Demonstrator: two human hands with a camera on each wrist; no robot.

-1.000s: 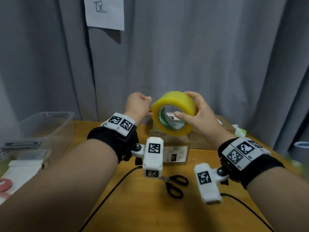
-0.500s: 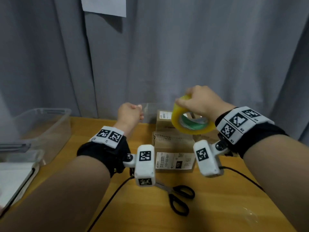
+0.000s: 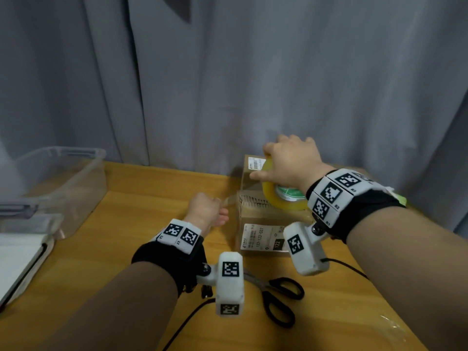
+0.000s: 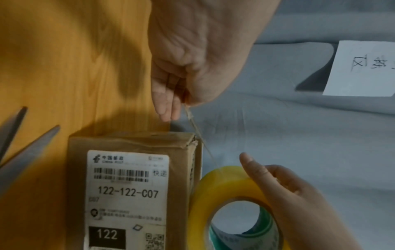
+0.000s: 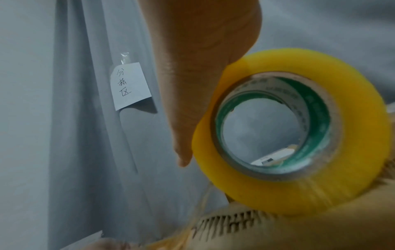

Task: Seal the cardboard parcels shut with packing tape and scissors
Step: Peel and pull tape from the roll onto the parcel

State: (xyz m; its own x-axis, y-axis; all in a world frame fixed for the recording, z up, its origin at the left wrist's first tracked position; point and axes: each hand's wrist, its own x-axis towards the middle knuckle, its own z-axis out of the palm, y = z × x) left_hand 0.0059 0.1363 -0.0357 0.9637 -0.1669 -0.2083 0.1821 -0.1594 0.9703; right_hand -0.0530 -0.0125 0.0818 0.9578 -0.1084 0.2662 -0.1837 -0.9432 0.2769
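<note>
At the far left of the wooden desk stands a clear plastic bin, with a white notebook lying in front of it. Further right, the left hand hovers just left of the parcels, its fingers curled and pinching the free end of a clear tape strip that runs taut from the fingers across to the roll. Nearer the person, black-handled scissors lie flat on the desk with their blades parted, apart from both hands. Next comes the front cardboard parcel, resting on the desk with a white shipping label reading 122-122-C07 on its near face; a second parcel sits right behind it against the grey curtain. Over the front parcel's top, the right hand grips the yellow packing tape roll from above, fingers curled round its outer rim and the thumb pointing left, the roll tilted and held at or just above the parcel's top edge; contact cannot be told.
</note>
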